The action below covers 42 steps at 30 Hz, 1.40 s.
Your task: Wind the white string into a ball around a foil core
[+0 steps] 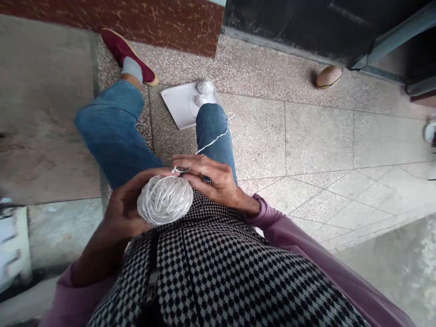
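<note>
My left hand (124,206) is closed around a white ball (165,200) of wound strand, cupping its left side above my lap. At the ball's upper right, my right hand (213,179) has its fingers pressed together on a white strand (213,141). That strand runs from the fingers up over my knee, with its far end loose. A small dark oval with a light rim (181,169) shows between the right fingers; I cannot tell what it is. The fingertips of both hands come close together at the ball's top edge.
On the speckled tile floor (316,136), beyond my knee, lies a white tray (173,102) with two smaller white balls (205,87) on it. A tan rounded object (329,76) sits near a dark cabinet (282,27). My red shoe (127,54) is by a red-brown panel (153,22).
</note>
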### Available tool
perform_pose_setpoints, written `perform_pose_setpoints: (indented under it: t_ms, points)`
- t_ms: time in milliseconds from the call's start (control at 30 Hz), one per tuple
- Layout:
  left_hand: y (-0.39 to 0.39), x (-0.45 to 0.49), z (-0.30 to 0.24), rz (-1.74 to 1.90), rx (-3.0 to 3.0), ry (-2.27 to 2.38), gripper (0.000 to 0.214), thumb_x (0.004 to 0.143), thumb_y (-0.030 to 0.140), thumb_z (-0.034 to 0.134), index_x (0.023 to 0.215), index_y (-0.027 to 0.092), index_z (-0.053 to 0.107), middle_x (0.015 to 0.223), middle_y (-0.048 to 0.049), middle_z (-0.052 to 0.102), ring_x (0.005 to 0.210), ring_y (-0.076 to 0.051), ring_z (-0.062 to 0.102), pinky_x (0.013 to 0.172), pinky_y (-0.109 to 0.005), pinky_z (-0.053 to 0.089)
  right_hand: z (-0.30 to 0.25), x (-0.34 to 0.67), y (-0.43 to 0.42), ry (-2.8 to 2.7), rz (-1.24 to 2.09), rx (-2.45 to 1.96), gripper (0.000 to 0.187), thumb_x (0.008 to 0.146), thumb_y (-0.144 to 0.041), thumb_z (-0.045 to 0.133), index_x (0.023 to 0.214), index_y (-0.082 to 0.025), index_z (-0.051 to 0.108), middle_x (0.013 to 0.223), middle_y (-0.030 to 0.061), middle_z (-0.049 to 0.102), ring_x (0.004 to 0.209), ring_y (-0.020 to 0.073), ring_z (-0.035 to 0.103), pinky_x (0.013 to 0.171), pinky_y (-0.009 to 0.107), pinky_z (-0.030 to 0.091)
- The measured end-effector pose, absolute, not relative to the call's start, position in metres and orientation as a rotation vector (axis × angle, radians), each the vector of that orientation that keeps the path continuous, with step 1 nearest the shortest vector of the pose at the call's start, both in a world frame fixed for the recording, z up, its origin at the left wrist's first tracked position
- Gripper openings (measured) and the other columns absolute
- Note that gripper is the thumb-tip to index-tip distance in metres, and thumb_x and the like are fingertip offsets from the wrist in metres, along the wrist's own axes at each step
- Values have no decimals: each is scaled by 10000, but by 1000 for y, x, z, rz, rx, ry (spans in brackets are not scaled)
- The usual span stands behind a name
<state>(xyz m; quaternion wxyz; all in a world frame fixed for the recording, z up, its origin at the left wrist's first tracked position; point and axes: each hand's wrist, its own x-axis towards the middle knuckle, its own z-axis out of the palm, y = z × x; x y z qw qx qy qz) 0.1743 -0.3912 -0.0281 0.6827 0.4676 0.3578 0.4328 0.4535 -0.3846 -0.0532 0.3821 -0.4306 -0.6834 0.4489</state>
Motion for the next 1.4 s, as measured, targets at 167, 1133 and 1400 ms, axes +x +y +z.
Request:
perform_pose_setpoints:
  t_ms: [167, 1133, 1400]
  points:
    - [-398, 178, -19, 960, 905, 887, 725, 760, 382, 1210, 1456, 312, 1018, 1421, -98, 968, 1226, -305, 939, 988, -259, 765, -72, 447, -384, -1925, 1099, -1151, 612, 1238, -201, 860, 1802, -439, 881, 1683, -22, 894, 1530, 297, 902, 1389, 382, 742]
    - [-372, 160, -22, 844, 2520, 701, 243, 1116, 57, 813, 1145, 294, 860, 1670, -76, 903, 1558, -396, 837, 1380, -650, 626, -59, 469, -345, -1204, 2085, -932, 690, 1076, -892, 1038, 1041, -271, 740, 671, -69, 586, 590, 151, 495, 529, 282, 424]
    - [-374, 152, -26, 667, 2225, 943, 233, 1114, 299, 868, 1336, 300, 939, 1500, -127, 943, 1520, -445, 822, 1436, -717, 601, -53, 467, -350, -1411, 1908, -955, 653, 995, -850, 1106, 1182, -295, 815, 672, -112, 524, 621, 145, 412, 613, 306, 372]
